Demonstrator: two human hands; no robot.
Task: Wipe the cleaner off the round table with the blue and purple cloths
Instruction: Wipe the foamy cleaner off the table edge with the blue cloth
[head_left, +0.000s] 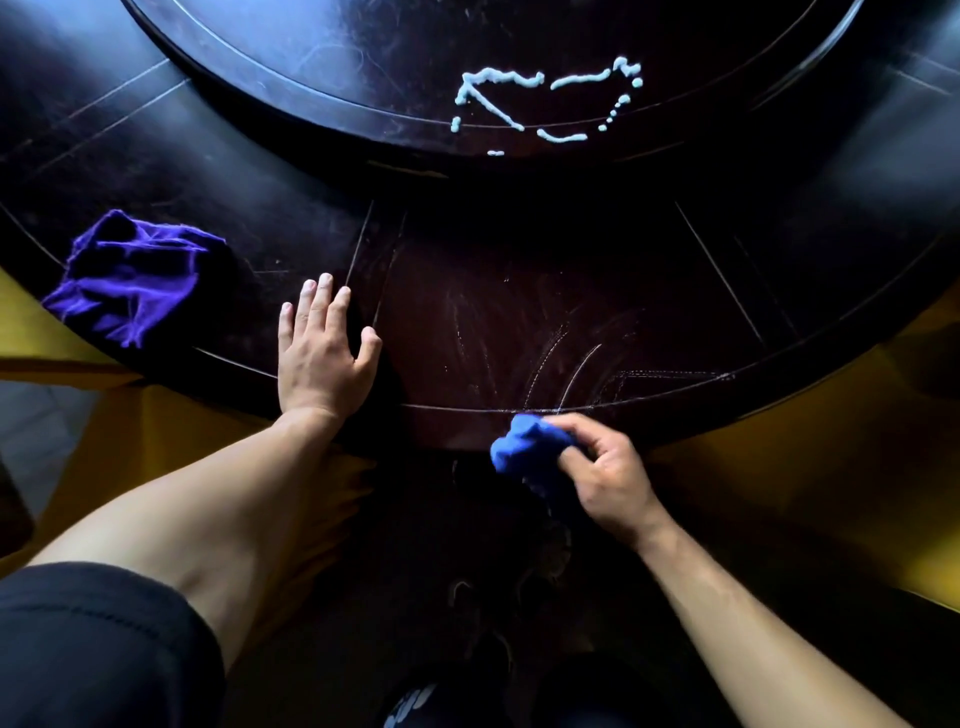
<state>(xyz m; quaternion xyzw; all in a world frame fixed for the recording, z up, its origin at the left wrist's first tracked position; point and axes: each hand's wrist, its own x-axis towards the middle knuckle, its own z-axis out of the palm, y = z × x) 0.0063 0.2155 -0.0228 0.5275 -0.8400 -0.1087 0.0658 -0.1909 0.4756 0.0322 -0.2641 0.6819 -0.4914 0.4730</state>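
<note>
Two cloths, one purple cloth (130, 275) and one blue cloth (527, 449); two hands, left hand (322, 348) and right hand (605, 475); one bench (675, 249)

The round table (779, 249) runs past three edges, and the right hand (608, 478) hides part of the blue cloth (524, 449).

Bare forearms — short dark sleeve (98, 639) on left arm, stitched hem; no rings.

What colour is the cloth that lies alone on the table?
Purple; the purple cloth shows clearly in the head view, left of the left hand.
</note>
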